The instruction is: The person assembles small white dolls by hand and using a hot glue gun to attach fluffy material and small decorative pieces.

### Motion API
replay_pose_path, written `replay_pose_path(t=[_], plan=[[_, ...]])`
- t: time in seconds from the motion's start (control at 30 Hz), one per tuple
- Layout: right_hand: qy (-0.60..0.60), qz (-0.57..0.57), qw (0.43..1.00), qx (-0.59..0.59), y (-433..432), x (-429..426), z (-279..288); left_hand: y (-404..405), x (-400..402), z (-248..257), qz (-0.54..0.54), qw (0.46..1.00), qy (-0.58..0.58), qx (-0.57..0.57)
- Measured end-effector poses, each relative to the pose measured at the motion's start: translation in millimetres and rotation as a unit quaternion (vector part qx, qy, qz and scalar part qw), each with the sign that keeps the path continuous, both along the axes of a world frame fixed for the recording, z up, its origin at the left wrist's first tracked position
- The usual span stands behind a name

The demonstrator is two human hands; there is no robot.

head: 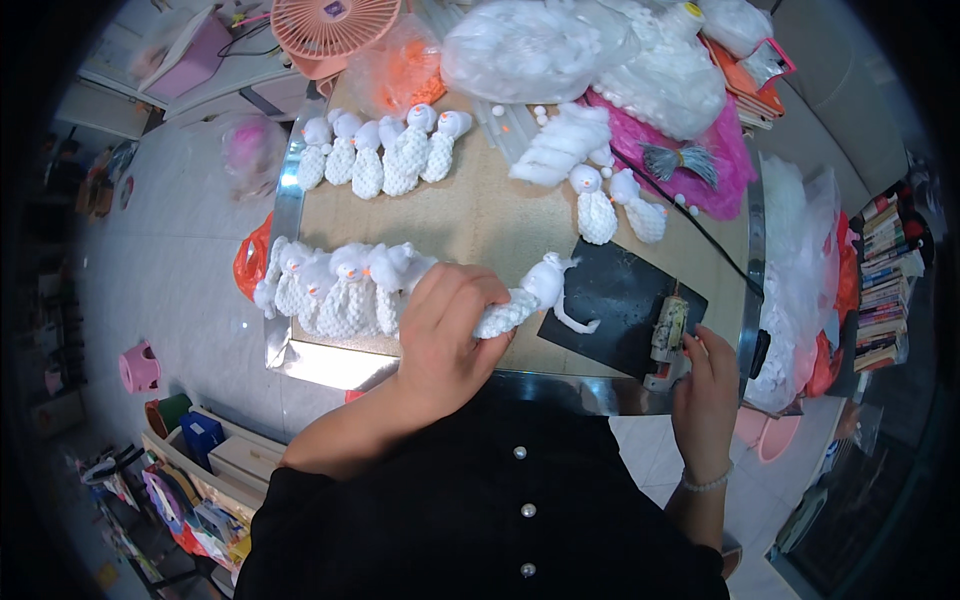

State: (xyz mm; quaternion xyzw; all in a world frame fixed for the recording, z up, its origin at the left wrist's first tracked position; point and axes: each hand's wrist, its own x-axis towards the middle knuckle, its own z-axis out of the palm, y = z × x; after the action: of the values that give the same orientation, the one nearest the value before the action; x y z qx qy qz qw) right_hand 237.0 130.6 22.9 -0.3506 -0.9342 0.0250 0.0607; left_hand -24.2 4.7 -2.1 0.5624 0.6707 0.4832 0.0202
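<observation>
My left hand point(454, 330) grips a white knitted snowman doll point(506, 313) by its body; the round head points right, and a curled white strip hangs from it over a black mat point(585, 319). At the mat's right edge, my right hand point(705, 364) has its fingertips beside a hot glue gun point(669, 330) that stands nozzle up. Whether the fingers touch it I cannot tell. Left of my left hand lies a row of white snowman dolls point(352, 300) with orange noses. More such dolls point(401, 154) lie farther back, and two point(595, 214) lie behind the mat.
White fluffy stuffing point(562, 146), a bundle of grey wires point(681, 163) on pink plastic point(720, 127) and bags of white filling point(525, 49) lie at the back. A black cable point(697, 225) crosses the right side. A pink fan point(335, 26) stands back left. The table has a metal edge point(577, 391).
</observation>
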Motion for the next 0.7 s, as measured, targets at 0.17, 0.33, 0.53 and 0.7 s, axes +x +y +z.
replay_pose_path(t=[0.17,0.33,0.53,0.7], plan=[[0.176,0.035,0.982,-0.063,-13,-79,-22,-1,2,-2,-0.015,0.999,-0.022,-0.039],[0.177,0.055,0.974,-0.133,-9,-105,-49,-7,-3,7,-0.015,0.999,0.032,-0.01],[0.362,-0.04,0.763,-0.534,-13,-95,-12,-15,-10,-2,-0.043,0.993,0.1,0.036],[0.347,0.008,0.733,-0.585,-21,-106,7,-14,-5,-6,-0.068,0.989,0.109,0.067]])
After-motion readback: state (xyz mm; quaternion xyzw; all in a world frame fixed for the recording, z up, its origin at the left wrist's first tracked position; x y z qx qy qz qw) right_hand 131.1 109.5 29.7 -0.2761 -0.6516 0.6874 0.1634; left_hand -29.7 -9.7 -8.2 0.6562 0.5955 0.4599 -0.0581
